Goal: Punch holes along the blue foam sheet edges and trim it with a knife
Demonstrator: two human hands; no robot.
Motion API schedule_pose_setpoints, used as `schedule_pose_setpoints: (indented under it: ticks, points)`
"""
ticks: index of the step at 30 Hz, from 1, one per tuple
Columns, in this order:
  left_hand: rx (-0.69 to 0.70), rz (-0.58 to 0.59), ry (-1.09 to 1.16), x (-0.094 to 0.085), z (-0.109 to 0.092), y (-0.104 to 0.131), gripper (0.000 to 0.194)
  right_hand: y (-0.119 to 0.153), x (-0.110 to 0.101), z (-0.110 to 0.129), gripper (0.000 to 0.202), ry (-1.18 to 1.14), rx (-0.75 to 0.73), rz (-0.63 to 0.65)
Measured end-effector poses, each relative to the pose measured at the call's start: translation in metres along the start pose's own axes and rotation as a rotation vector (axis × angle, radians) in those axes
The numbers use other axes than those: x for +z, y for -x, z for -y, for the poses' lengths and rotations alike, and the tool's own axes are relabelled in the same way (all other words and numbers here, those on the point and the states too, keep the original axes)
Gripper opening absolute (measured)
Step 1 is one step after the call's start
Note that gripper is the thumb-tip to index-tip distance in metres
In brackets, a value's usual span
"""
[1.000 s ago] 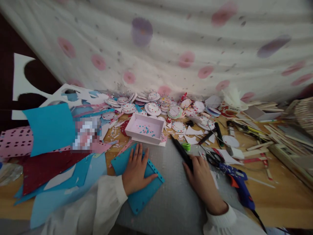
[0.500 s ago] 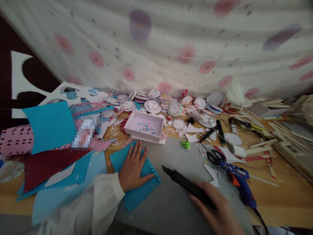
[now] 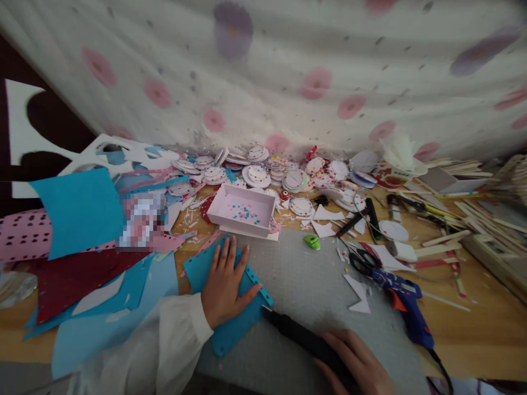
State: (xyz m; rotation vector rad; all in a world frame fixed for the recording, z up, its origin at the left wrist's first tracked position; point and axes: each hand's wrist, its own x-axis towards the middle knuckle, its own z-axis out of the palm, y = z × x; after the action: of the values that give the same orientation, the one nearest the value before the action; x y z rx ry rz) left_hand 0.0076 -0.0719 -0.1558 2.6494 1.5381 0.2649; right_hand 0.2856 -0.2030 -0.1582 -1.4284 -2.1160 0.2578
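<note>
My left hand (image 3: 225,285) lies flat with spread fingers on a folded blue sheet (image 3: 236,329), pressing it to the grey cutting mat. Small holes run along the sheet's right strip and edges. In my right hand (image 3: 354,359) is a long black hole punch (image 3: 307,340), gripped by its handle. The punch's narrow tip is at the lower right corner of the sheet, by the holed strip; whether it touches is hard to tell. A white box (image 3: 212,215) with pink and blue dots inside stands just beyond my left fingertips.
Right of the grey mat (image 3: 296,274) lie a blue glue gun (image 3: 411,315), black scissors (image 3: 364,260) and wooden sticks (image 3: 444,237). A green clip-like item (image 3: 312,242) rests on the mat. Round white pieces (image 3: 257,175) line the back; coloured sheets (image 3: 82,214) pile up left.
My right hand has brought the hole punch down and left, so its tip is now at the sheet's corner. My left hand stays on the sheet; the view has shifted slightly.
</note>
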Motion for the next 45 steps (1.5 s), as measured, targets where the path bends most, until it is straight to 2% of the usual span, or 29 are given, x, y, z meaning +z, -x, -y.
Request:
schedule_pose_setpoints:
  ticks: [7, 11, 16, 24, 34, 40, 45]
  points:
    - [-0.067, -0.046, 0.001, 0.006, -0.011, 0.001, 0.090, 0.013, 0.004, -0.007, 0.029, 0.068, 0.061, 0.046]
    - [-0.085, -0.057, -0.009, 0.009, -0.016, 0.002, 0.100, 0.009, 0.004, -0.005, 0.030, 0.079, 0.049, 0.047]
    - [-0.104, -0.077, -0.008, 0.011, -0.018, 0.002, 0.114, 0.002, 0.000, -0.005, 0.037, 0.081, 0.019, 0.118]
    - [-0.111, -0.047, -0.036, 0.010, -0.019, 0.001, 0.117, -0.007, -0.010, -0.009, 0.030, 0.081, 0.007, 0.114]
    - [-0.111, -0.034, -0.042, 0.008, -0.019, 0.000, 0.117, -0.014, -0.010, -0.014, 0.028, 0.057, 0.027, 0.121]
    - [-0.109, -0.032, -0.021, 0.006, -0.020, 0.000, 0.118, -0.023, -0.008, -0.016, 0.031, 0.050, 0.030, 0.154]
    - [-0.072, -0.007, 0.022, 0.004, -0.015, 0.002, 0.118, -0.027, -0.014, -0.020, 0.034, 0.034, 0.002, 0.201]
